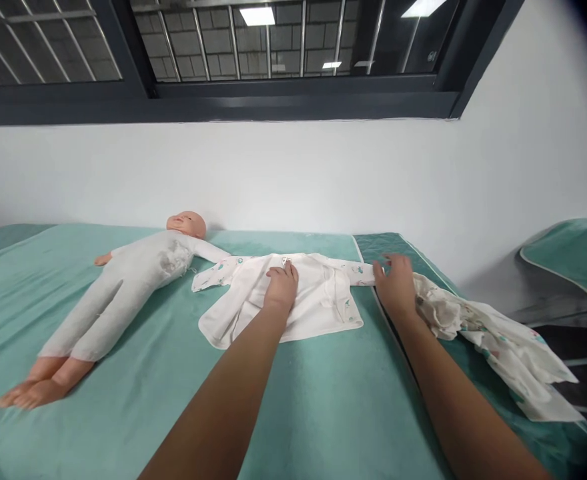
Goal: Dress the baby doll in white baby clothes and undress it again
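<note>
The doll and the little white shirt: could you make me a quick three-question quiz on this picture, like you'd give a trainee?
1. As the camera sees it, where does the doll lie relative to the white shirt: (a) to its left, (b) to its right, (c) underneath it?
2. True or false: the left hand is on the shirt.
3. Fill in the blank: the right hand is at the end of one of the shirt's ____.
Key: 1 a; 2 true; 3 sleeves.

Bright, even light on the white wall (293, 173); lamp reflections (257, 16) glare in the dark window (283, 50) at 12 and 1 o'clock; soft shadow at 3; blurred dark corners at 2 and 4, edges stretched
</note>
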{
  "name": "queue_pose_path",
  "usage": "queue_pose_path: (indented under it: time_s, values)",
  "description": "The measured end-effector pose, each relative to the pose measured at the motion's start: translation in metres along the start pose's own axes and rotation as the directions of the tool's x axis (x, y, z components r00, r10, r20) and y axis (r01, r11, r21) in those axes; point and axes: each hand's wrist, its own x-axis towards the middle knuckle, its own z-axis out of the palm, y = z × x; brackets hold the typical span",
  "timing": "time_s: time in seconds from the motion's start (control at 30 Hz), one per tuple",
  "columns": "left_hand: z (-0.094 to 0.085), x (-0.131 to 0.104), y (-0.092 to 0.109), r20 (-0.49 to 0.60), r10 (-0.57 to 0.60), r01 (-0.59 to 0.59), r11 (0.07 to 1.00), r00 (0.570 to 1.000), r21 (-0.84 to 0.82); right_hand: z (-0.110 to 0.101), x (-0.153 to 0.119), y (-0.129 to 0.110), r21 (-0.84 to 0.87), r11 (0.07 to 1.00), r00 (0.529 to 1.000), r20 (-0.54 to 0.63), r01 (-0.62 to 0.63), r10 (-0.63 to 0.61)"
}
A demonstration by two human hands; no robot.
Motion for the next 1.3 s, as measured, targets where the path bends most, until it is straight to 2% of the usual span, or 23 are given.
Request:
queue_pose_path:
  time_s: [0.07,0.13,0.2,0.27,0.37,0.47,0.6,0.73,0.83,0.93,1.13,1.3]
  values:
    - [0.001,0.001,0.0,-0.002,0.0,0.0,1.0,1.0,0.007,0.005,-0.014,-0.018,0.066,0.997,0.988,0.145,0.051,-0.06]
    - [0.003,0.003,0.0,-0.006,0.0,0.0,1.0,1.0,0.015,0.013,-0.025,-0.034,0.105,0.99,0.953,0.279,0.091,-0.117]
    - [0.004,0.003,0.0,-0.01,0.001,-0.001,1.0,1.0,0.024,0.022,-0.031,-0.045,0.119,0.984,0.922,0.352,0.129,-0.163]
    - [0.005,0.004,0.0,-0.013,0.002,-0.001,0.999,1.0,0.034,0.027,-0.03,-0.049,0.13,0.983,0.912,0.373,0.129,-0.169]
    - [0.005,0.004,0.0,-0.014,0.0,0.001,0.999,1.0,0.048,0.03,-0.02,-0.049,0.159,0.986,0.928,0.36,0.042,-0.097]
    - [0.004,0.003,-0.001,-0.014,-0.002,0.003,0.998,1.0,0.064,0.031,-0.011,-0.048,0.233,0.968,0.934,0.357,-0.095,0.006]
    - [0.002,0.002,-0.001,-0.014,0.002,-0.001,0.996,1.0,0.085,0.037,-0.012,-0.048,0.349,0.899,0.886,0.456,-0.266,0.085]
    - [0.001,0.0,-0.002,-0.022,0.01,-0.008,0.995,1.0,0.097,0.036,-0.012,-0.043,0.389,0.843,0.834,0.539,-0.372,0.12]
    - [0.001,0.0,-0.003,-0.03,0.015,-0.012,0.995,0.999,0.1,0.029,-0.008,-0.036,0.388,0.822,0.826,0.539,-0.417,0.165]
    - [0.002,-0.001,-0.004,-0.036,0.014,-0.01,0.995,0.999,0.1,0.022,-0.007,-0.031,0.392,0.817,0.843,0.501,-0.422,0.195]
    - [0.004,-0.001,-0.006,-0.036,0.006,-0.003,0.995,0.999,0.095,0.016,-0.007,-0.021,0.417,0.849,0.878,0.468,-0.324,0.105]
    - [0.003,-0.003,-0.007,-0.029,0.012,-0.009,0.997,1.0,0.082,0.002,0.001,-0.009,0.298,0.929,0.937,0.33,-0.219,0.116]
